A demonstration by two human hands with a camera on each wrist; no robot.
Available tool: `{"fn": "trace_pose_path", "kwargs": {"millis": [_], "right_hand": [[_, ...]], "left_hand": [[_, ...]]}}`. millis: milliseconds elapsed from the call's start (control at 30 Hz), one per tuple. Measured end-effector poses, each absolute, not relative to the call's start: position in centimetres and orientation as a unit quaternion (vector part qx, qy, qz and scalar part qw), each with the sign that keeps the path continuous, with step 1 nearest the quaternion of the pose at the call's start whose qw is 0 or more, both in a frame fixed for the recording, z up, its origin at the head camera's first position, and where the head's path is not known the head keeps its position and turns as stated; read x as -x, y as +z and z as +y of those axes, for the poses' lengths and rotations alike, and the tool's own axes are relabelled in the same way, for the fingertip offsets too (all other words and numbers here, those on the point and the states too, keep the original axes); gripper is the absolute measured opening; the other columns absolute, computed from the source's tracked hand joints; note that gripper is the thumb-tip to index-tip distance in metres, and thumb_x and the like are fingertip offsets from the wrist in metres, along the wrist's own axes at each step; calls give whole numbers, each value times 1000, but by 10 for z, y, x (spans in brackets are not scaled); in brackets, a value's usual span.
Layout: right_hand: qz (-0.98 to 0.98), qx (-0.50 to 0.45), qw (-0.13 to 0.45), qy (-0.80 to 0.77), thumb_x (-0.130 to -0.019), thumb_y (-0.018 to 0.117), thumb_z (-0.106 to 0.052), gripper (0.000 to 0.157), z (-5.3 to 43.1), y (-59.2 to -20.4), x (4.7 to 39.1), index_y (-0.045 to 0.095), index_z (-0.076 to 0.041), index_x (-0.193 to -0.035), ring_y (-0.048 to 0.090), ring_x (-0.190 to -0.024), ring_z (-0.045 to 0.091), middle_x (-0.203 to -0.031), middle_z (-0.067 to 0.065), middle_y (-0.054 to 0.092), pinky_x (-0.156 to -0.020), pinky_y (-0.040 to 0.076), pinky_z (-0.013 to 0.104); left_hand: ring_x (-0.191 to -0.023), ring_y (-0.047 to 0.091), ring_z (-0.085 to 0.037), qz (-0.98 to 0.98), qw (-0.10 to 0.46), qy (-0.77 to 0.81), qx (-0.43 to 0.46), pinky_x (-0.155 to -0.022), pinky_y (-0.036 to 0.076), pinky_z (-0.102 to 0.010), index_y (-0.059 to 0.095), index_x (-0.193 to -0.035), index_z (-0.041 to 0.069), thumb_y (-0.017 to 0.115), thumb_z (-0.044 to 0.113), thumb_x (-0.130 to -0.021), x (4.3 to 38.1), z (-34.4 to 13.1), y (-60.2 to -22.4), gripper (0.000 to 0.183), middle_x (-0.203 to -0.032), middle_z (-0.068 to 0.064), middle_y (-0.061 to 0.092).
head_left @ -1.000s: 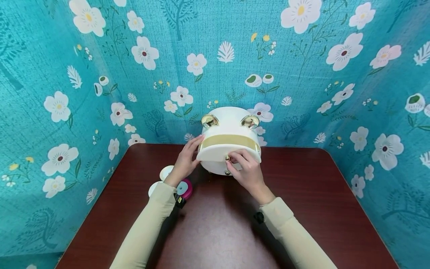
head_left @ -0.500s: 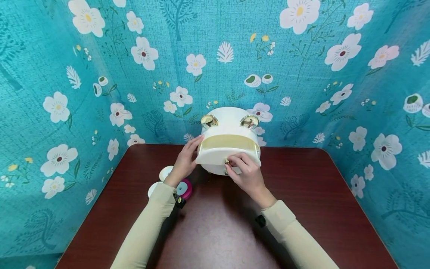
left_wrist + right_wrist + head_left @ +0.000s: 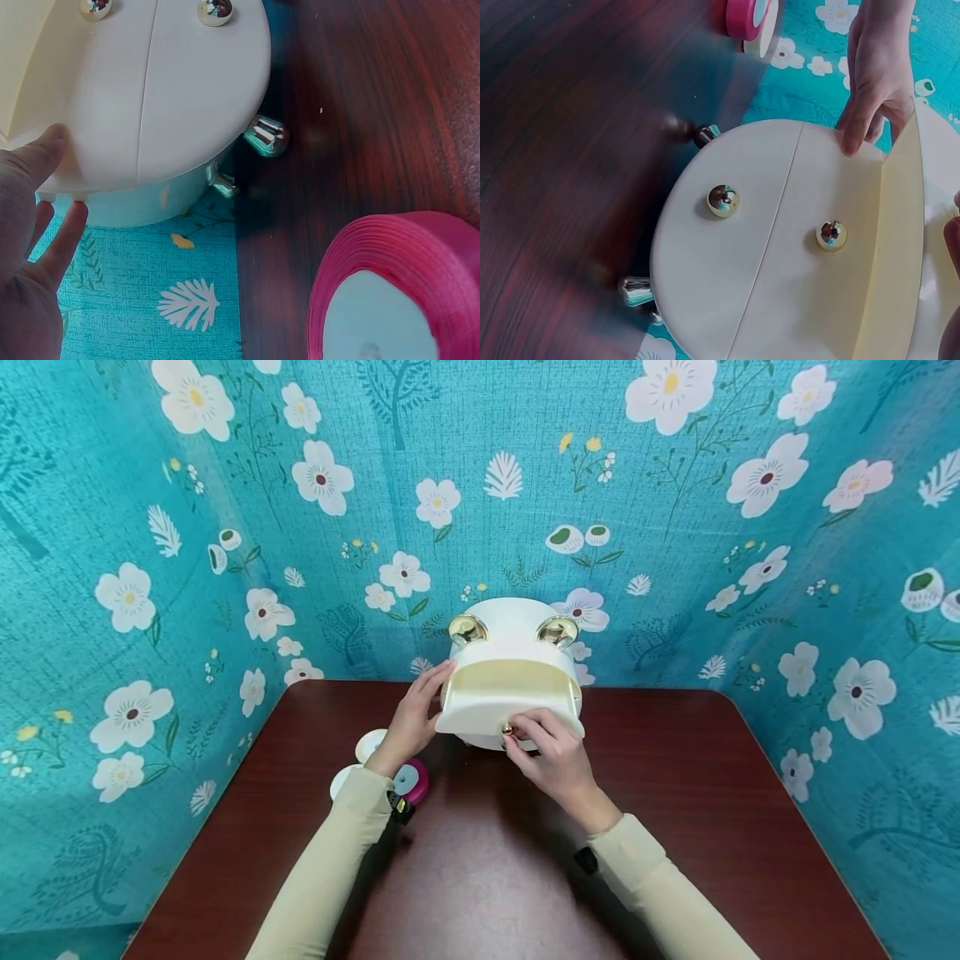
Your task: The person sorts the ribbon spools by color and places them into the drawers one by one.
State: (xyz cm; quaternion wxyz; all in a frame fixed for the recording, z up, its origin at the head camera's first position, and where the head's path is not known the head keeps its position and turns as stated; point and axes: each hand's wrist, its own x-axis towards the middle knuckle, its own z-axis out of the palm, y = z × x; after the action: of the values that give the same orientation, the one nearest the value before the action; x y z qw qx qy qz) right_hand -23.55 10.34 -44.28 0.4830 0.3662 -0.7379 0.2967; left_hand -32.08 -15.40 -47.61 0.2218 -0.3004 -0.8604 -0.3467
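Observation:
A rounded white storage box (image 3: 510,631) with drawers and gold knobs stands at the back of the table. Its upper drawer (image 3: 472,714) is pulled out, its pale yellow inside showing. My right hand (image 3: 551,756) pinches the gold knob (image 3: 507,729) on that drawer front; in the right wrist view only its fingertips (image 3: 952,236) show at the edge. My left hand (image 3: 412,718) holds the box's left side. In the left wrist view, the thumb (image 3: 45,154) rests on the front and other fingertips touch the side. Two lower knobs (image 3: 724,201) show in the right wrist view.
A magenta ribbon roll (image 3: 420,781) lies left of the box, partly under my left forearm. Two white discs or rolls (image 3: 369,743) lie beside it, partly hidden by the sleeve. Flowered teal cloth (image 3: 502,527) hangs behind the dark red table (image 3: 675,777).
My right hand has drawn the upper drawer outward and down toward me, so more of its inside shows. My left hand has stayed on the box's side.

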Motion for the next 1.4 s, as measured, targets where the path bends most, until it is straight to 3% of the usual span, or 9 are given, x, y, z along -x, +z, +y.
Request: {"fn": "trace_pose_path", "kwargs": {"millis": [367,633,1033,1400], "right_hand": [[-733,-376,478,303,-69,80,-4,25,105,-444,230,72,-4,-92,65,-67,9,-88,4,63,-62,55,20],[-725,-382,491,294,-66,82,-4,29,106,-444,227,73,-3,-93,66,-67,10,-88,5,65,-62,55,22],[-721,-395,489,292,-62,85,-4,33,108,-441,221,73,-4,-94,65,-69,9,-88,5,66,-62,54,24],[-716,-403,491,292,-64,84,-5,32,108,-440,216,74,-4,-94,65,-69,9,-88,5,67,-62,54,23]], "left_hand": [[-140,29,-18,-867,214,-342,293,-104,42,-43,26,-151,33,72,9,-85,319,-154,-476,84,-154,8,27],[-139,32,-21,-861,216,-350,299,-96,49,-39,28,-151,31,73,4,-83,319,-153,-475,86,-154,5,29],[-139,32,-20,-869,213,-340,290,-96,49,-38,26,-151,33,73,7,-84,320,-153,-475,86,-154,6,28],[-140,30,-19,-869,215,-339,289,-99,48,-40,27,-151,34,73,6,-83,321,-153,-475,86,-153,-3,31]]}}
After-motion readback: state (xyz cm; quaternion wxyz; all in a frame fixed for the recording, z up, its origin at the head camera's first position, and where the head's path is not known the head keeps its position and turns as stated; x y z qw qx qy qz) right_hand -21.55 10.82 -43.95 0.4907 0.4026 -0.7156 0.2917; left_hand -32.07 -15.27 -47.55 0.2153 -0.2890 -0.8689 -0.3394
